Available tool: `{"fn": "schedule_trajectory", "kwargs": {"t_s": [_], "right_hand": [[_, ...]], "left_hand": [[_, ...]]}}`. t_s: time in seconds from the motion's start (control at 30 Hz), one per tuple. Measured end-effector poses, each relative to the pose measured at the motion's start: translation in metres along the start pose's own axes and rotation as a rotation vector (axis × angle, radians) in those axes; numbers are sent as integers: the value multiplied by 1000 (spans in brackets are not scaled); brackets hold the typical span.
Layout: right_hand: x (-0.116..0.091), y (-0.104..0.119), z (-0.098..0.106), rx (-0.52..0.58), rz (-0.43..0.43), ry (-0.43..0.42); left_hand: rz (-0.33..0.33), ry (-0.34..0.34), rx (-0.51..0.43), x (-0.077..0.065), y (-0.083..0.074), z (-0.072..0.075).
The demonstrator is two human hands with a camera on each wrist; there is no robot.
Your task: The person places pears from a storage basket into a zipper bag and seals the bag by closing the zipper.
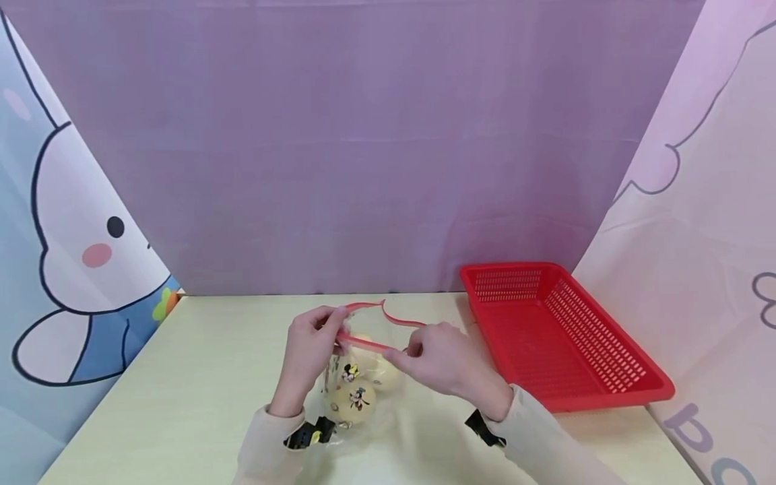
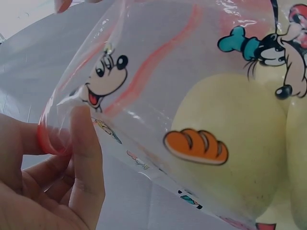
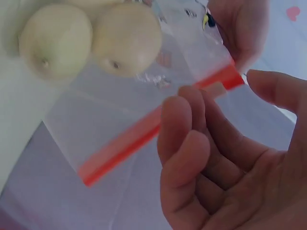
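Observation:
A clear resealable plastic bag (image 2: 158, 52) with a red strip along its mouth and cartoon prints hangs between my hands. Its mouth gapes in the head view. My left hand (image 1: 310, 347) pinches the red edge (image 2: 45, 139) between thumb and fingers. At the other side of the mouth is my right hand (image 1: 445, 357), thumb tip on the near strip (image 1: 366, 343) and fingers curled at the edge. Low in the bag sit several pale yellow round fruits (image 3: 127, 40), each with a small dimple. The right hand hides part of the mouth.
A red plastic basket (image 1: 545, 343) with slotted sides stands at the right of the pale table (image 1: 164, 377). Behind the table hangs a purple cloth (image 1: 364, 148). Printed cartoon curtains (image 1: 79, 263) close off the sides.

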State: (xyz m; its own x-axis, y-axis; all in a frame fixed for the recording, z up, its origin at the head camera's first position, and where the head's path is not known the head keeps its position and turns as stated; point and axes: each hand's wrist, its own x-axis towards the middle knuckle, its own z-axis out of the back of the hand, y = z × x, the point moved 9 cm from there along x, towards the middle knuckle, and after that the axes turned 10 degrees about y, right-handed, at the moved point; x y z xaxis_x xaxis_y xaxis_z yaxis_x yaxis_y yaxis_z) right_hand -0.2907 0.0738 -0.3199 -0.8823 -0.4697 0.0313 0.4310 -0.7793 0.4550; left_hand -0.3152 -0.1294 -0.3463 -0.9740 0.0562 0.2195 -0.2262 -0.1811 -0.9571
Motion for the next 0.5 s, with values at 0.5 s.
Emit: {"fn": "schedule_trajectory", "kwargs": {"t_s": [0.5], "right_hand": [[3, -2, -10, 61, 124, -47]], "left_hand": [[-1, 11, -35, 3, 5, 4]]}}
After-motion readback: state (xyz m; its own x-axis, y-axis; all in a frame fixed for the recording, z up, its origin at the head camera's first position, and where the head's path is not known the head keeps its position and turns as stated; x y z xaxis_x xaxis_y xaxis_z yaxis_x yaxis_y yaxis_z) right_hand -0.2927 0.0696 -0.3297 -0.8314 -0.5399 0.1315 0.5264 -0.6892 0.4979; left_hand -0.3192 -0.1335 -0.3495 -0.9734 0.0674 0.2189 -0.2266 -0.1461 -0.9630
